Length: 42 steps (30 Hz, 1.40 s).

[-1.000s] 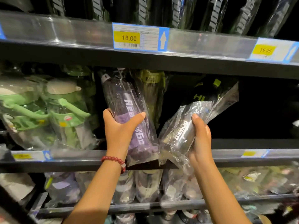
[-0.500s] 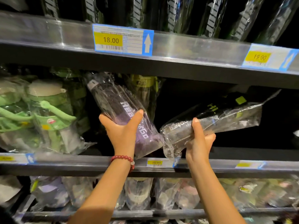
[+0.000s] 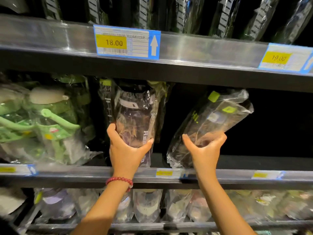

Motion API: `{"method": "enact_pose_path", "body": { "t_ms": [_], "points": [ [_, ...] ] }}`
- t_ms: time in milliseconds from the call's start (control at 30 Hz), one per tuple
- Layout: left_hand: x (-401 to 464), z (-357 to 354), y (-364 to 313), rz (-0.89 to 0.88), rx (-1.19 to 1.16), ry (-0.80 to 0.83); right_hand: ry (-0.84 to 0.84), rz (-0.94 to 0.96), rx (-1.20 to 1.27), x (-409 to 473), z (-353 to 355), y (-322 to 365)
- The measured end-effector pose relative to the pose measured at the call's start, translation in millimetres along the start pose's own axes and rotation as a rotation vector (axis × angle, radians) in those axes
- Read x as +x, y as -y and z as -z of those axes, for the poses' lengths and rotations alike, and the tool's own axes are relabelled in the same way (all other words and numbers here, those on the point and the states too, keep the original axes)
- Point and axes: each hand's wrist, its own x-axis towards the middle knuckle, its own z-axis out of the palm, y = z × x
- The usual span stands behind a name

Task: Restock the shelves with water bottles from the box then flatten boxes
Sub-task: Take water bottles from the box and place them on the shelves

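Note:
My left hand (image 3: 126,152), with a red bead bracelet at the wrist, grips a purple water bottle (image 3: 135,116) wrapped in clear plastic; it stands nearly upright on the middle shelf (image 3: 101,173). To its right, my right hand (image 3: 205,150) holds the lower end of a dark bottle with lime-green accents (image 3: 218,117), also in a clear bag, tilted with its top leaning right. Both bottles rest at the shelf's front. No box is in view.
Green-handled bottles in plastic (image 3: 42,122) fill the shelf's left part. Dark space lies to the right of the tilted bottle. Dark bottles line the top shelf (image 3: 194,48), which carries price tags reading 18.00 (image 3: 126,41) and 19.00. Bagged bottles (image 3: 147,206) crowd the lower shelf.
Both bottles went deeper onto the middle shelf. The purple one swung from leaning left to nearly upright; the dark one rose from almost lying flat to a steeper tilt.

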Motion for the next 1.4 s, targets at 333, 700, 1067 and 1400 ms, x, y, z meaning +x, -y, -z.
{"method": "enact_pose_path", "body": {
  "t_ms": [333, 700, 1067, 1400],
  "points": [
    [4.1, 8.2, 5.9, -0.027, 0.02, 0.066, 0.198, 0.122, -0.213, -16.3, -16.9, -9.8],
    [17.5, 34.9, 8.5, -0.038, -0.08, 0.314, 0.549, -0.12, -0.091, -4.6, 9.2, 5.8],
    [31.2, 41.0, 17.9, 0.014, 0.114, 0.375, 0.539, -0.079, -0.292, 7.2, 12.0, 0.8],
    [32.2, 54.4, 20.0, -0.047, 0.123, 0.232, 0.267, 0.07, -0.268, -15.7, -16.5, 15.0]
  ]
}}
